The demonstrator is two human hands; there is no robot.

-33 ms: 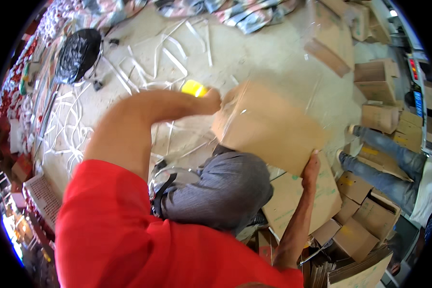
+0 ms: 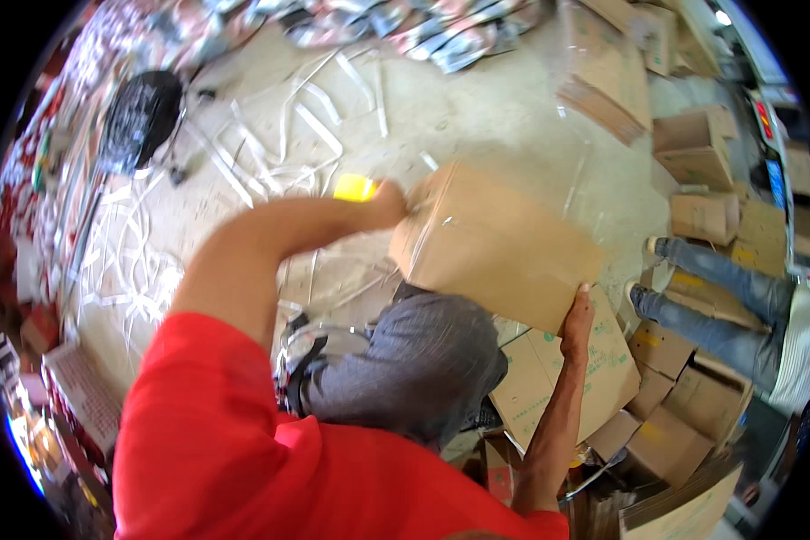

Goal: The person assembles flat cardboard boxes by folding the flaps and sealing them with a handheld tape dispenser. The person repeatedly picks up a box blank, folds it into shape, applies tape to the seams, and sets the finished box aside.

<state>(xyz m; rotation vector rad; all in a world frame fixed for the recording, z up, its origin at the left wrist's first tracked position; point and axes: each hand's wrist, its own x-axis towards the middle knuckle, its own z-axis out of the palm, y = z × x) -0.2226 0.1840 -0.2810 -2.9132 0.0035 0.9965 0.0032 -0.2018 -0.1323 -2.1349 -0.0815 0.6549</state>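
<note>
A brown cardboard box (image 2: 504, 243) is held tilted in front of me, above my bent knee. My left hand (image 2: 389, 205) is closed at its left end, and a bright yellow object (image 2: 355, 187), perhaps a tape roll, sticks out beside the fist. Blur hides the exact grip of those fingers. At the box's near right corner, my right hand (image 2: 580, 317) grips the edge, with the thumb on top. Beneath that corner lies a flat piece of cardboard with green print (image 2: 603, 360).
White strips (image 2: 130, 247) lie tangled on the floor at left, near a black wrapped bundle (image 2: 141, 120). Patterned cloth (image 2: 450, 40) is heaped at the far side. Cardboard boxes (image 2: 693, 148) stand along the right, where another person's jeans-clad legs (image 2: 720, 306) stretch in.
The box and my left hand have shifted slightly nearer to me. My right hand keeps its grip on the corner. The whole view has moved a little.
</note>
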